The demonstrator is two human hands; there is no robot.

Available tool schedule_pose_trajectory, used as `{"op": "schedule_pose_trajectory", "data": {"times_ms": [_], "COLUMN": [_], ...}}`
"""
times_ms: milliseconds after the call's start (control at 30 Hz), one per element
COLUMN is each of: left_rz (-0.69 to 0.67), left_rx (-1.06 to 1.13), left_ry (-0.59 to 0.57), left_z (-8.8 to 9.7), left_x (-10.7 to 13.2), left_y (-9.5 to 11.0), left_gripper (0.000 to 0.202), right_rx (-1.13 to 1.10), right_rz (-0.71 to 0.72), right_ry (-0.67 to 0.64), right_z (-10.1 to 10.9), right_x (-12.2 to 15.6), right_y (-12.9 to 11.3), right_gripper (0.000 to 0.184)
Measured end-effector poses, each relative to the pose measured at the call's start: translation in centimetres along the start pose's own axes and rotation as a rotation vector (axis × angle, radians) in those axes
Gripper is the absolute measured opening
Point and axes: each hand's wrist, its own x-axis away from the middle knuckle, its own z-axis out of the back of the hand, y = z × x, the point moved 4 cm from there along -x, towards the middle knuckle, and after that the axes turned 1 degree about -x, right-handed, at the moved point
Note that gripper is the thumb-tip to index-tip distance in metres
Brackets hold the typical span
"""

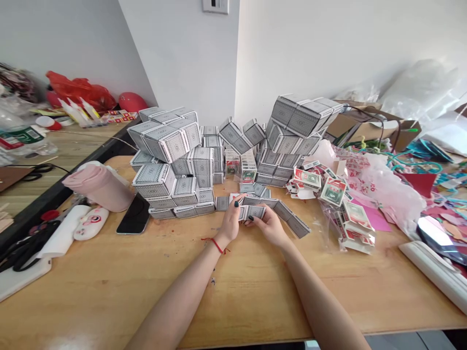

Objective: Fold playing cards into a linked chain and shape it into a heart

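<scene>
My left hand, with a red string round the wrist, is closed at the left end of some folded grey-backed playing cards. The right end of these cards is pinched between the thumb and fingers of my right hand. Just behind my hands lie more folded cards, with a bent strip of cards reaching out to the right. Blocks built from the same cards stand in a left stack and a right stack. Between them, card packs stand near the wall.
On the left are a phone, a pink rolled pouch, a white mouse-shaped item and black scissors. Opened card boxes and a crumpled plastic bag lie to the right. A long white device sits at the right edge.
</scene>
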Motion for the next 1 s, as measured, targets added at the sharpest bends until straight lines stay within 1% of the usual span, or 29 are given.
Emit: {"op": "schedule_pose_trajectory", "data": {"times_ms": [133, 300, 400, 600, 833, 1000], "left_rz": [0.008, 0.016, 0.026, 0.027, 0.011, 0.017], "left_rx": [0.012, 0.016, 0.023, 0.01, 0.003, 0.001], "left_ry": [0.004, -0.01, -0.003, 0.048, 0.049, 0.05], "left_z": [-0.01, -0.08, -0.05, 0.18, 0.15, 0.11], "left_x": [0.03, 0.12, 0.13, 0.0, -0.06, -0.01], "left_y": [0.04, 0.02, -0.02, -0.04, -0.06, -0.11], "left_gripper": [0.046, 0.046, 0.046, 0.047, 0.047, 0.047], "right_rx": [0.021, -0.03, -0.058, -0.077, -0.074, -0.051], "right_rz": [0.032, -0.04, -0.06, -0.063, -0.064, -0.045], "right_ry": [0.029, -0.058, -0.077, -0.038, -0.016, -0.027], "right_z": [0.23, -0.18, -0.35, -0.04, 0.19, 0.08], "right_x": [-0.07, 0.13, 0.24, 0.18, 0.17, 0.1], "right_y": [0.01, 0.07, -0.07, -0.22, -0.02, -0.11], "right_gripper": [0.025, 0.03, 0.032, 0.033, 0.031, 0.031]}}
